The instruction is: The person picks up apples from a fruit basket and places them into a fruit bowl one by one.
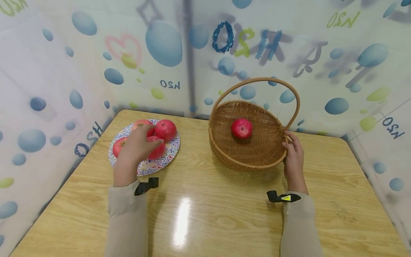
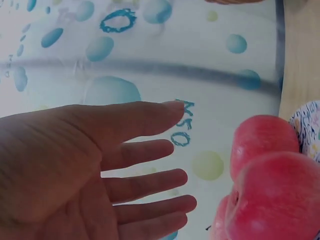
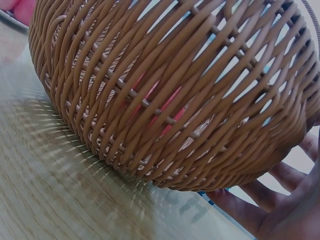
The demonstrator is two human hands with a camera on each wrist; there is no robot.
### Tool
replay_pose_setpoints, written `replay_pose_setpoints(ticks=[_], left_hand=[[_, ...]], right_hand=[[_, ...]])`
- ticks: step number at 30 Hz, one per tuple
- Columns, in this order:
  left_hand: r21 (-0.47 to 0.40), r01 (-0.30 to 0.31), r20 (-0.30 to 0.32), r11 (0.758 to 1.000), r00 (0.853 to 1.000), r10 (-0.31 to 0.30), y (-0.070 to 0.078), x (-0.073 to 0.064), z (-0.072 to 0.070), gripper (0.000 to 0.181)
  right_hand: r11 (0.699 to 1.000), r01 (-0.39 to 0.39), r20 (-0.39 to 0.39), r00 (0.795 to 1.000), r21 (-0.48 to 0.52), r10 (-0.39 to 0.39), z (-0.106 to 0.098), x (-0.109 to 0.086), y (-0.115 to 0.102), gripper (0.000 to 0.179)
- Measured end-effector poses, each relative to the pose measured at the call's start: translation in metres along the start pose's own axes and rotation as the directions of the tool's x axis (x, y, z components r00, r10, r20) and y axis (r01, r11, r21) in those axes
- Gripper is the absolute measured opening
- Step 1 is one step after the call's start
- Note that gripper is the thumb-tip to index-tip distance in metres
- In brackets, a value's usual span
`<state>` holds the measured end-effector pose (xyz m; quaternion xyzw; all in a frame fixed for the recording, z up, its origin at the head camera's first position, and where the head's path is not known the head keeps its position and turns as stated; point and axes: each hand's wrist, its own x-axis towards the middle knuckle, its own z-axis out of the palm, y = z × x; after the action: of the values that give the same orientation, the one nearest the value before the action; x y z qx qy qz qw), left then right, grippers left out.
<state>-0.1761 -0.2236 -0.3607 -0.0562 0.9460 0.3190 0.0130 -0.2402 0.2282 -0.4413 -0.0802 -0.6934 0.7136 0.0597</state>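
My left hand [image 1: 133, 148] hovers over a plate [image 1: 174, 149] with a multicoloured pattern at the left, hiding part of it. Several red apples [image 1: 166, 130] lie on that plate. In the left wrist view the fingers of this hand [image 2: 65, 165] are extended, with nothing between thumb and fingers, and the apples [image 2: 280, 195] show to their right. A brown wicker basket [image 1: 247, 155] with a tall arched handle stands right of centre. One red apple [image 1: 242, 129] lies inside it. At the basket's right rim, by the handle's foot, my right hand [image 1: 293, 160] grips the wickerwork.
Everything stands on a light wooden table [image 1: 212, 214], the plate and basket toward its back edge. Behind and beside the table hangs a pale sheet [image 1: 199, 96] printed with blue bubbles and letters. A black strap camera [image 1: 149, 185] sits on the left wrist.
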Motion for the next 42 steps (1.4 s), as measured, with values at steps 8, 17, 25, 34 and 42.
replay_pose_setpoints(ticks=[8,17,25,34,42], left_hand=[[-0.003,-0.088,-0.071,0.996,0.994,0.088,0.025,-0.008,0.001,0.055],[-0.047,-0.271,-0.202,0.961,0.945,0.256,0.053,-0.011,0.017,0.042],[-0.112,-0.440,-0.240,0.891,0.882,0.405,0.087,-0.012,0.041,0.032],[-0.092,-0.545,-0.214,0.833,0.828,0.518,0.117,0.000,0.066,0.028],[-0.005,-0.656,-0.094,0.755,0.752,0.653,0.148,0.022,0.084,0.029]], right_hand=[[1.000,0.003,-0.001,1.000,0.002,-0.003,0.000,0.000,0.000,0.045],[1.000,0.016,0.009,1.000,-0.002,-0.016,0.003,0.001,-0.002,0.046],[1.000,0.002,0.026,1.000,-0.003,-0.002,0.003,0.001,-0.004,0.046],[1.000,-0.012,0.017,1.000,-0.009,0.013,0.002,-0.001,-0.008,0.047],[1.000,-0.020,0.012,1.000,-0.023,0.021,0.001,-0.002,-0.007,0.048]])
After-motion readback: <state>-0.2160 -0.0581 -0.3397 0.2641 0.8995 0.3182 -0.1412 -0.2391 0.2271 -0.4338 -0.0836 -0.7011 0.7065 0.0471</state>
